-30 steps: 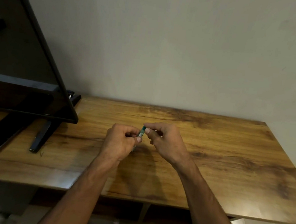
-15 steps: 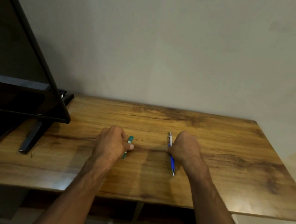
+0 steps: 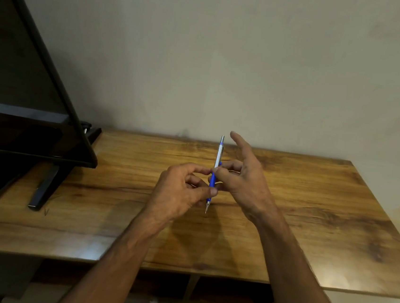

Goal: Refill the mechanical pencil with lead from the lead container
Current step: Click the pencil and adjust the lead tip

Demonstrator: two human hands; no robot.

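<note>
One pencil (image 3: 218, 158) upright above table (image 3: 311, 212) middle, tip down. Two grips on it: left grip (image 3: 180, 188) pinches the blue lower part, right grip (image 3: 245, 183) pinches the barrel. One screen (image 3: 28, 84) at table's left end.

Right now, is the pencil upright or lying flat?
Nearly upright: the mechanical pencil points tip down, cap end up, pinched above the table by left hand and right hand.

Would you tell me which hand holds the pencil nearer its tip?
The left hand, pinching the pencil on its blue section just above the tip; the right hand pinches higher, its other fingers raised.
</note>
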